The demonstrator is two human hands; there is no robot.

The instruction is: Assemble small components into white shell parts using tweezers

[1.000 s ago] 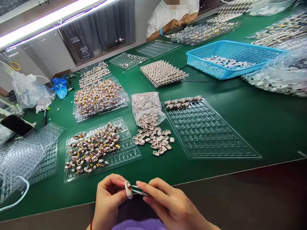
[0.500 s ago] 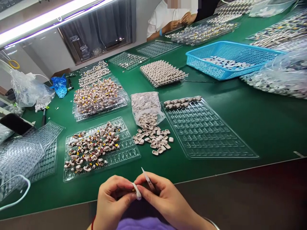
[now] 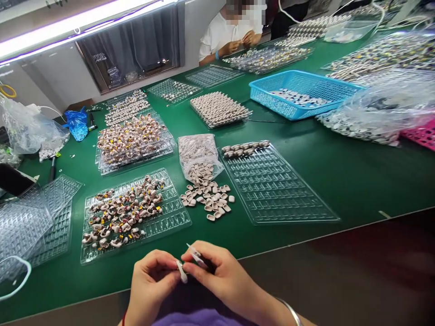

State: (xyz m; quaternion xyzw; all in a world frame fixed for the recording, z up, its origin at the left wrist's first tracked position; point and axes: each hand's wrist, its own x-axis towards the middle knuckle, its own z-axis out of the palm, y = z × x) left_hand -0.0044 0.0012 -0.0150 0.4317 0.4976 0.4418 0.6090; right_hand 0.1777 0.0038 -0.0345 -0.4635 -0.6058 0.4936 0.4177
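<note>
My left hand [image 3: 149, 283] and my right hand [image 3: 217, 274] meet at the near table edge. Both pinch one small pale shell part [image 3: 181, 271] between their fingertips. My right hand also grips tweezers [image 3: 196, 254], whose tips point up and to the left. Just beyond lie a loose pile of beige shells [image 3: 208, 198] spilling from a clear bag [image 3: 197, 154]. A clear tray with assembled parts [image 3: 132, 213] sits to the left. Another clear tray [image 3: 275, 185], with one filled row at its far end, sits to the right.
A blue basket [image 3: 299, 93] and bulging plastic bags [image 3: 374, 113] stand at the right. More filled trays [image 3: 131, 140] and a stack of bare trays [image 3: 30, 226] are on the left. Another person [image 3: 227, 31] works at the far end of the green table [image 3: 356, 167].
The tweezers swung from lying level across the part to pointing up-left. My hands stayed together at the table edge. The view shifted a little to the right.
</note>
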